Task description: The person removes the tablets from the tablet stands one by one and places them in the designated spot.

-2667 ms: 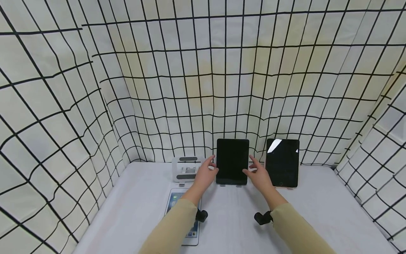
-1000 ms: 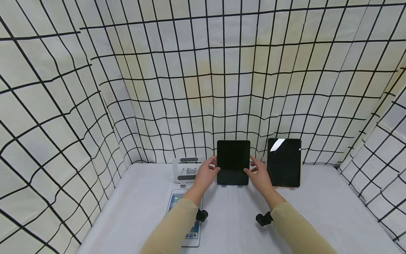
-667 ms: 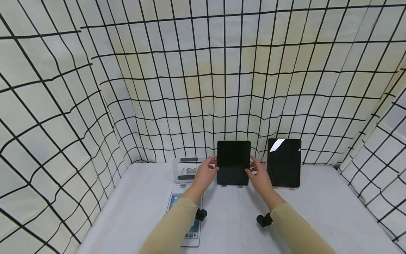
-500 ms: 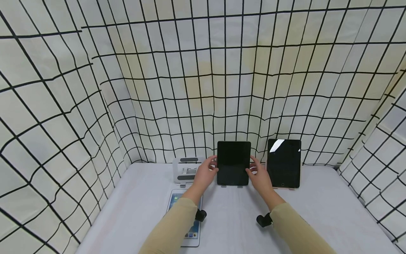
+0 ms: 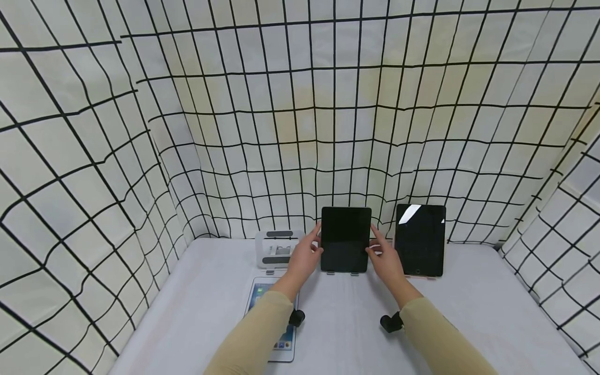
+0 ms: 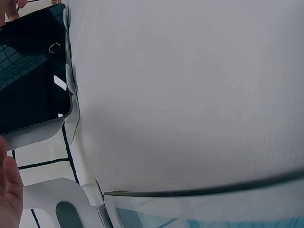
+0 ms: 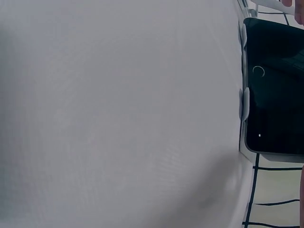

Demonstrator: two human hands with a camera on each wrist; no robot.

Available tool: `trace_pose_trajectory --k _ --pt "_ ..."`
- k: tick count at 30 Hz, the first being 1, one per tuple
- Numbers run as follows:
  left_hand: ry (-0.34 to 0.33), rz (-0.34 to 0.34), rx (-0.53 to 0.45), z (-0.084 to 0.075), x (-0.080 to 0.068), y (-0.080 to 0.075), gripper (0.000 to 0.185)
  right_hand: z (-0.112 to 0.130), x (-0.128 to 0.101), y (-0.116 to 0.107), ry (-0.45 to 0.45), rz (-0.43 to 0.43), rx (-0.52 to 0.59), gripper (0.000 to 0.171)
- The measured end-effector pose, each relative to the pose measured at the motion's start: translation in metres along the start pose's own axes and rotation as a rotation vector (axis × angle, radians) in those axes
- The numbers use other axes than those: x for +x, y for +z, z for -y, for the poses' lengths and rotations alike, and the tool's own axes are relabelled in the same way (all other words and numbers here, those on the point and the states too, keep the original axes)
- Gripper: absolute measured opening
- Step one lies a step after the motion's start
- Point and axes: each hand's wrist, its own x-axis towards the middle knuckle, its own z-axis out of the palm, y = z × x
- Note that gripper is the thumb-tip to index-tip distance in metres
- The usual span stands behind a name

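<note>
- The dark tablet (image 5: pixel 346 239) stands upright, leaning slightly back, near the middle of the table's far edge; its screen is black.
- Two small clips (image 7: pixel 246 102) hold its bottom edge, and a pale backing shows behind it in both wrist views.
- The left hand (image 5: pixel 304 258) is at the tablet's left edge, thumb and pointing finger held wide and loose; whether the fingertips touch the edge I cannot tell.
- The right hand (image 5: pixel 385 259) mirrors it at the right edge, pointing finger stretched upward and thumb lower, also wide; I cannot tell about contact here either.
- A second tablet (image 5: pixel 419 242), also black-screened, stands upright just beyond the right hand, a bright reflection near its top.
- A white stand (image 5: pixel 276 260) with grey pads is beside the left hand, partly hidden by it.
- A white tablet (image 5: pixel 258 295) lies flat in front of that stand, screen lit with icons, the left sleeve (image 5: pixel 255 333) covering part of it.
- All rest on a white table (image 5: pixel 337 333) before a white wall (image 5: pixel 300 104) with black grid lines.
</note>
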Motion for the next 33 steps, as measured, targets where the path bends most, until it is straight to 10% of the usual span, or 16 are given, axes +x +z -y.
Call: trace_pose_trajectory --k 33 --pt "0.057 0.001 0.149 -0.0063 -0.003 -0.0084 0.077 -0.0033 -0.0035 0.0017 0.018 -0.029 0.113 0.073"
